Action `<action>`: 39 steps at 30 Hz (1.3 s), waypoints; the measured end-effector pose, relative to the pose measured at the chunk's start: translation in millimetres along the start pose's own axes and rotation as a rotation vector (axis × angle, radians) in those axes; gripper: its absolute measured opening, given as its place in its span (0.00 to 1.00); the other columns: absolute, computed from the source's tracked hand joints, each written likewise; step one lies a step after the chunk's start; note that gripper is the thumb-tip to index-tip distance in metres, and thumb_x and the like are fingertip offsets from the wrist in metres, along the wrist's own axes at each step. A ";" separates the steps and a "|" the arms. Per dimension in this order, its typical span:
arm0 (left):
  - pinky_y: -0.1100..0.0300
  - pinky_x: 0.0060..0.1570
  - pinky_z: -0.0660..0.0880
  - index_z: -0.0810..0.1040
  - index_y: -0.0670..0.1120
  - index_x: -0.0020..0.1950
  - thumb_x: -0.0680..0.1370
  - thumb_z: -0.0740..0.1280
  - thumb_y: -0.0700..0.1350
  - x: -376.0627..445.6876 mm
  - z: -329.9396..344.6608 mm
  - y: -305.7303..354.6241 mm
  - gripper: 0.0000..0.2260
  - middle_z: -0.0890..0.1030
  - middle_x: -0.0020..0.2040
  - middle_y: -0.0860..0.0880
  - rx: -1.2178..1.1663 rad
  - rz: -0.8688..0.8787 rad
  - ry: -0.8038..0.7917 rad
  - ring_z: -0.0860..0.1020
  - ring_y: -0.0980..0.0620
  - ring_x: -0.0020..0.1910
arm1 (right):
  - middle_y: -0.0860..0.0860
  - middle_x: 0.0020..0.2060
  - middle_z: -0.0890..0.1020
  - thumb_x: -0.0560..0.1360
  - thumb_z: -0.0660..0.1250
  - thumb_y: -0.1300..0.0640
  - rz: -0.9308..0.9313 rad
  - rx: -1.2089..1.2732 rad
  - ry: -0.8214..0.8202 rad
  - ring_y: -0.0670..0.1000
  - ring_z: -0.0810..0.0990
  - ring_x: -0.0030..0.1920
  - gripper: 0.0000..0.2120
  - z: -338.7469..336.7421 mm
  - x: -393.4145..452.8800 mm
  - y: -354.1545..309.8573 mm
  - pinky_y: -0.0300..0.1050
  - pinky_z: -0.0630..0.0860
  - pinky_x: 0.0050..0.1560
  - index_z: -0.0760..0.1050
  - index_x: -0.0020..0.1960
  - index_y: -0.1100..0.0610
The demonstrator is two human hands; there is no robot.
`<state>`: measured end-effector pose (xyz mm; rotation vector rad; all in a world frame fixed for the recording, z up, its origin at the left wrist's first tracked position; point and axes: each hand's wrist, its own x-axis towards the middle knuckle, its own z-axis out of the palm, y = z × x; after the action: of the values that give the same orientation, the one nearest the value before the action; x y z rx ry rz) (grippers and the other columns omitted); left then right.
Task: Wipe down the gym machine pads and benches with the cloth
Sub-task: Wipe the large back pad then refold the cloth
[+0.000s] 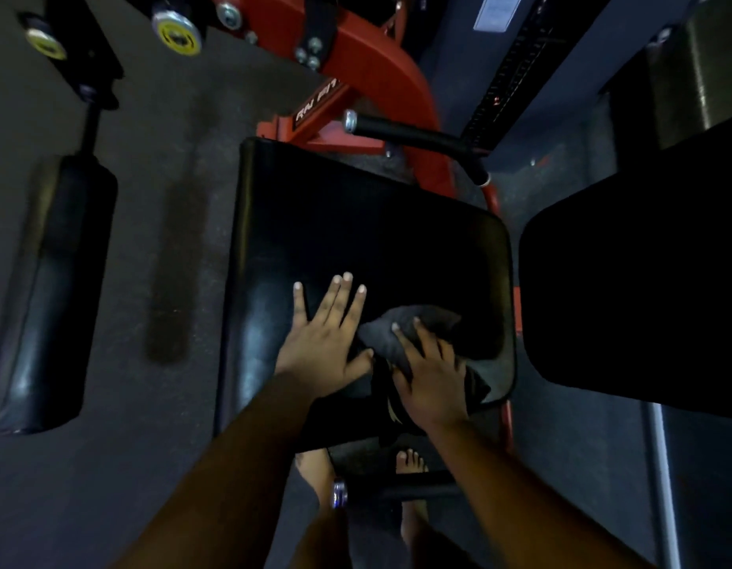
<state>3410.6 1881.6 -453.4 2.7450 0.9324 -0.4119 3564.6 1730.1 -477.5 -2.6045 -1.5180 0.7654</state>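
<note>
A black padded seat (356, 223) of a red-framed gym machine fills the middle of the head view. My left hand (327, 334) lies flat on the seat with fingers spread, holding nothing. Just to its right, my right hand (432, 375) presses down on a dark grey cloth (413, 322) bunched on the seat's near right corner. Part of the cloth hangs over the seat's front edge under my palm.
A black back pad (643, 281) stands right of the seat. A black roller pad (52, 289) lies left on the dark floor. A red frame (368, 55) and a black handle (417, 137) sit beyond the seat. My bare feet (411, 462) are below its front edge.
</note>
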 end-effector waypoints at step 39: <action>0.46 0.66 0.74 0.78 0.47 0.66 0.84 0.58 0.55 -396.8 -261.3 -202.0 0.17 0.79 0.63 0.53 -0.755 -0.561 0.697 0.76 0.52 0.64 | 0.47 0.83 0.40 0.81 0.65 0.42 -0.291 0.949 0.104 0.41 0.40 0.78 0.36 -123.0 -215.6 -486.5 0.40 0.45 0.75 0.43 0.76 0.31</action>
<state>3034.1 1891.2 -100.2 1.8798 1.5969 0.7361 3136.5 1833.1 -154.3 -1.6590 -1.0680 0.9731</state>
